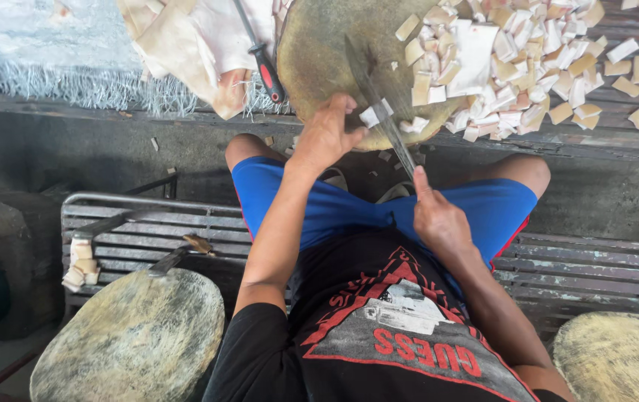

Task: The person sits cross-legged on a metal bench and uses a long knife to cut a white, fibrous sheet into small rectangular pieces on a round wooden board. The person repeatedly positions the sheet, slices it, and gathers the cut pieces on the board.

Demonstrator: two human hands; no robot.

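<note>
I sit on a slatted bench (580, 268) facing a round wooden chopping block (327, 52). My left hand (327, 134) pinches a small pale piece (370, 115) at the block's near edge. My right hand (435, 216) grips the handle of a long knife (379, 100), whose blade lies across the block beside that piece. A heap of cut pale chunks (528, 67) covers the block's right side and spills onto the wooden boards.
A red-handled tool (264, 63) lies by large uncut pale sheets (185, 45) at the upper left. Two more round blocks (130, 339) (617, 357) stand at my sides. A cleaver (178, 257) and stacked chunks (80, 264) rest on the left bench.
</note>
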